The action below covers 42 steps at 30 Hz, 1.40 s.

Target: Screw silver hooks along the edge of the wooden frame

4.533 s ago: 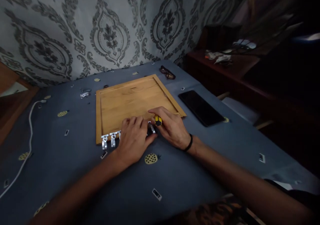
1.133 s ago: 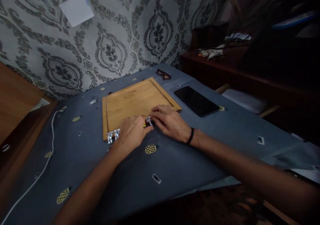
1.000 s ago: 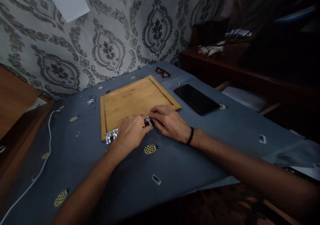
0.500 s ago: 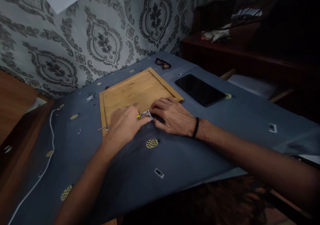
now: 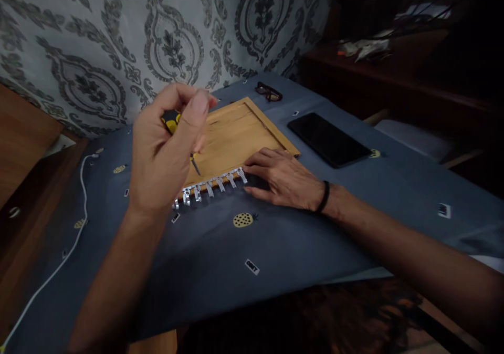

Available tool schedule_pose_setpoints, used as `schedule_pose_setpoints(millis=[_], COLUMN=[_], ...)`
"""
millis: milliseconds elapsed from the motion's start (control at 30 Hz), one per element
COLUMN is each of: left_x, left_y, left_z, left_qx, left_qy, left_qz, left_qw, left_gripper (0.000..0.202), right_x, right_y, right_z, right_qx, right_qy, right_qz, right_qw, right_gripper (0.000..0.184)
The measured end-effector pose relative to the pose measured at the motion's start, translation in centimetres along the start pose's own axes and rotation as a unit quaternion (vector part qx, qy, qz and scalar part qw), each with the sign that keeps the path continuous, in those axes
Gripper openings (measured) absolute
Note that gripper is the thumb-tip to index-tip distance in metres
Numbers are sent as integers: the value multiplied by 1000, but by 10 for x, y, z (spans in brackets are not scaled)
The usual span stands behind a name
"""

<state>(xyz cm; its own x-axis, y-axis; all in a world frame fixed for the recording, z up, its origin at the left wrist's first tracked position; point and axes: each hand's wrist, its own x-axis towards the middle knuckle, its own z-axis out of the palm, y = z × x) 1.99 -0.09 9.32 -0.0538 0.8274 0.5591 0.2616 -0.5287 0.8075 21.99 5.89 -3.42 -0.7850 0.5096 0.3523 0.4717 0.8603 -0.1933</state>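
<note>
A wooden board [image 5: 236, 133] lies on the blue cloth-covered table [image 5: 275, 238]. A silver rail of hooks [image 5: 210, 185] runs along the board's near edge. My left hand [image 5: 165, 149] is raised above the board's left part, closed round a small screwdriver with a yellow and black handle [image 5: 171, 121]; its thin shaft points down. My right hand [image 5: 285, 178] lies flat on the table at the right end of the hook rail, fingers stretched out and touching the board's near corner.
A black phone [image 5: 328, 139] lies right of the board. Dark glasses [image 5: 268, 92] sit behind it near the patterned wall. A white cable [image 5: 74, 212] runs along the left of the table. A dark wooden shelf with clutter [image 5: 366, 49] stands at right.
My left hand has lifted from the hook rail up into the air with the screwdriver. The whole rail of hooks now shows. My right hand stays at the rail's right end.
</note>
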Motion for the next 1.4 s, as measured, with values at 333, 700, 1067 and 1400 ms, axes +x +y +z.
schedule_pose_setpoints(millis=[333, 700, 1067, 1400], left_x=[20, 10, 9, 8], left_y=[-25, -58, -60, -61], left_z=[45, 54, 57, 59], left_qx=[-155, -149, -113, -159], left_qy=[12, -5, 0, 7], left_qz=[-54, -51, -73, -60], left_qw=[986, 988, 991, 985], left_gripper=[50, 41, 48, 46], right_x=[-1, -1, -1, -1], right_y=[3, 5, 4, 3], right_z=[0, -1, 1, -2], right_qx=[24, 22, 18, 26], right_qy=[-5, 5, 13, 0], right_qz=[3, -5, -6, 1], right_qw=[1000, 1000, 1000, 1000], right_gripper=[42, 41, 38, 38])
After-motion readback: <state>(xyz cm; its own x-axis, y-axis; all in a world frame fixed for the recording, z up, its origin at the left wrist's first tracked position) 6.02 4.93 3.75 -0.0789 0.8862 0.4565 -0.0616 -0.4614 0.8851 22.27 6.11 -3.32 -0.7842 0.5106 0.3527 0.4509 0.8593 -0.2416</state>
